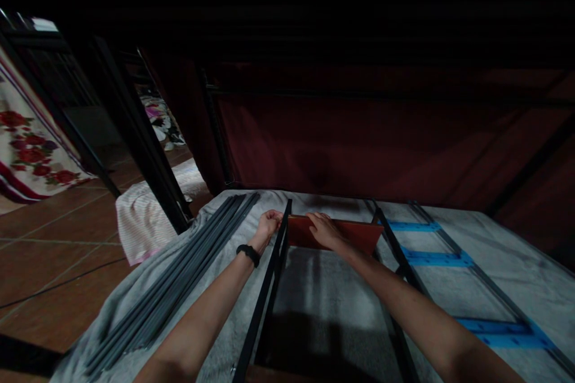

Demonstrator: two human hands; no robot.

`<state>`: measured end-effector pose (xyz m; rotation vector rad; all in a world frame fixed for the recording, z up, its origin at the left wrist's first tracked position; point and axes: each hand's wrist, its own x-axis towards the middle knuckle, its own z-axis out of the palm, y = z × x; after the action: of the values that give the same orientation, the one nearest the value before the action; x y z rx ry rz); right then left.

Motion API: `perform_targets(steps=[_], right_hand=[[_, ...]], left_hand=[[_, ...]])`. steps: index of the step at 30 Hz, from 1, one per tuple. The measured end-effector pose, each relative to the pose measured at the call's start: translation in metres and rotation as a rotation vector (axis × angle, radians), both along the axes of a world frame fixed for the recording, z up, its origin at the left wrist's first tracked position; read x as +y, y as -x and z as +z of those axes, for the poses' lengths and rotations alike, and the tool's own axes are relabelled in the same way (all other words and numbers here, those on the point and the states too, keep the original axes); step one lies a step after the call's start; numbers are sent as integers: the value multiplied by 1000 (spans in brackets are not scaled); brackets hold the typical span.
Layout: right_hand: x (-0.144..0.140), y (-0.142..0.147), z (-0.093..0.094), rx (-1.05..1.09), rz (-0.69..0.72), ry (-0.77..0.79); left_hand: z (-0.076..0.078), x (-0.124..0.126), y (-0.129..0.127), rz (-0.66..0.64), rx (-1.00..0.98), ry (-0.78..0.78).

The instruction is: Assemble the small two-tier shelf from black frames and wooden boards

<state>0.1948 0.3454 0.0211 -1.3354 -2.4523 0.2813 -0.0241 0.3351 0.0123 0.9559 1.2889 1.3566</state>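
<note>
A black metal frame [269, 275] lies in front of me with long rails on both sides. Between the rails, at the far end, stands a reddish-brown board [359, 234]. My right hand [324, 230] grips the board's top edge, with its fingers bent over it. On the outer side of the left rail, level with the board's end, my left hand [268, 224] has its fingers pinched together. Whatever is between those fingertips is too small to make out. A black band [249, 254] circles my left wrist.
A bundle of grey metal bars [193, 269] lies on the grey blanket [332, 287] at left. To the right is a grey frame with blue crosspieces [438, 258]. A dark post [148, 155] rises at left, and a maroon cloth [341, 143] hangs behind.
</note>
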Motion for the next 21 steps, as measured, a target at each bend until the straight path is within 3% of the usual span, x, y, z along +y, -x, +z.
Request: perform_targets(steps=[6,10,15,21], right_hand=[[1,1,-2,-11,-15,-17],[1,2,-2,-18,-20,-15],[0,2,0,-30,-20,-15],[-1,3,0,-15,-35,-12]], left_hand=[[4,-4,4,-2,-159,140],[4,-1,0,62,-79,88],[7,-1,5,-3,-138,64],[0,1,1,48,-72,53]])
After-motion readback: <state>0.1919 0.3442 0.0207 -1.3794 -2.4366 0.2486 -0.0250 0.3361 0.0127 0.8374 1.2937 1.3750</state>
